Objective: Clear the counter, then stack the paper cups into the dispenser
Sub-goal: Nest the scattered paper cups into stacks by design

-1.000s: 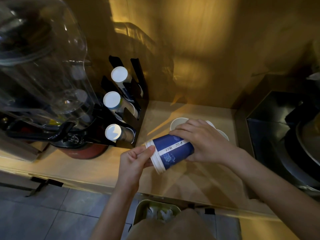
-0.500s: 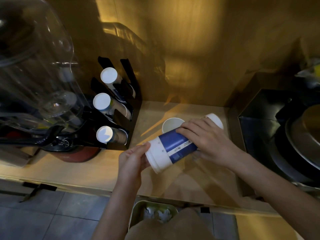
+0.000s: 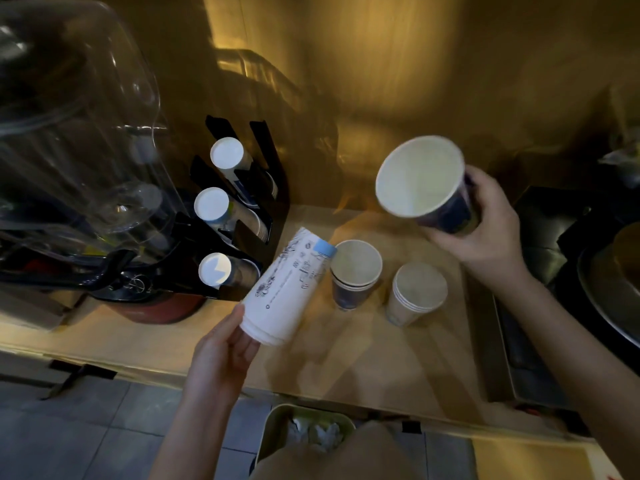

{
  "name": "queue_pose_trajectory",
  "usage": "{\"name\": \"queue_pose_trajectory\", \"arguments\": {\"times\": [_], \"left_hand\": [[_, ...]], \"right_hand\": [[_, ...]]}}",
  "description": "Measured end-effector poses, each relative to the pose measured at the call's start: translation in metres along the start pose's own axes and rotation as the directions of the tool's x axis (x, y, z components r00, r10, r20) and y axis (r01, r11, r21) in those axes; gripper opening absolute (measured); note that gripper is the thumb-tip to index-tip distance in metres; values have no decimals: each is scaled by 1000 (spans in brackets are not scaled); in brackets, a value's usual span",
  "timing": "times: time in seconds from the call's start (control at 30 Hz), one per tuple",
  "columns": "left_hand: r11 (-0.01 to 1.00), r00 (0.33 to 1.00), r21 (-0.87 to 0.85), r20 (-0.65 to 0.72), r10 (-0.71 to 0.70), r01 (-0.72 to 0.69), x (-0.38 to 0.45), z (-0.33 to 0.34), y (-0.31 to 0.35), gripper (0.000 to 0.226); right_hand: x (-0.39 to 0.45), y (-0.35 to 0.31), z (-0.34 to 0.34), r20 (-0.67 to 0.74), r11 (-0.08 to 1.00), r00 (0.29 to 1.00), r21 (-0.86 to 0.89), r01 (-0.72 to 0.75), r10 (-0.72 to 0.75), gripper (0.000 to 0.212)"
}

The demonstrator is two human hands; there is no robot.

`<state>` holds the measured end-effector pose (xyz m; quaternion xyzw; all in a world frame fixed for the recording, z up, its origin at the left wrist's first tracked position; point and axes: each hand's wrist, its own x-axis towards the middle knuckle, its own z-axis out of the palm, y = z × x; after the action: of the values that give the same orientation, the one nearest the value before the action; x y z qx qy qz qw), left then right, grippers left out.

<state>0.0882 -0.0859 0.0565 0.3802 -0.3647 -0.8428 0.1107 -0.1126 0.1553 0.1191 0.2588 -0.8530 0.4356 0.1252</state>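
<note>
Head view, the only one. Left hand (image 3: 221, 355) grips the wide rim end of a white printed paper cup stack (image 3: 285, 289), thumb on top, fingers curled under it; the stack is tilted, its narrow end with a light-blue band pointing up and away toward the black three-slot cup dispenser (image 3: 239, 216) and ending just beside it (contact can't be told). Stack is off the pale wooden counter (image 3: 346, 358).

Right hand (image 3: 485, 230) is raised above the counter's right part, fingers wrapped around the dark blue paper cup (image 3: 429, 188); cup is tipped so its white inside and open mouth face the camera. Well apart from the left-hand stack.

On the counter between the hands: a short stack of dark blue paper cups (image 3: 353, 275), upright, mouth up, and just right of it a short stack of pale beige paper cups (image 3: 415, 296), also upright. The two stacks stand near each other, not touching.

Dispenser stands at the counter's back left, each slot holding cups with white bases facing out. Left of it, a large clear plastic jug (image 3: 79, 140) on a dark base (blurred).

Below the counter edge, a pale green bin (image 3: 273, 434) with crumpled white paper inside.
</note>
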Motion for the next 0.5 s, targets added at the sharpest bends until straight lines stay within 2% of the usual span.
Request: {"name": "queue_pose_trajectory", "arguments": {"times": [0.1, 0.2, 0.37, 0.5], "left_hand": [[997, 999, -71, -18, -44, 43, -3, -3, -2, 17], [993, 997, -98, -44, -65, 60, -4, -7, -4, 16], [989, 995, -132, -65, -70, 61, -4, -10, -3, 18], [989, 994, -140, -92, -65, 52, -4, -10, -3, 43]], "right_hand": [[4, -14, 15, -46, 937, 980, 304, -170, 192, 86], [-5, -18, 45, 57, 855, 951, 424, -298, 303, 84], [-29, 5, 90, 270, 804, 894, 397, -442, 358, 87], [-38, 13, 105, 320, 821, 877, 339, -459, 358, 80]]}}
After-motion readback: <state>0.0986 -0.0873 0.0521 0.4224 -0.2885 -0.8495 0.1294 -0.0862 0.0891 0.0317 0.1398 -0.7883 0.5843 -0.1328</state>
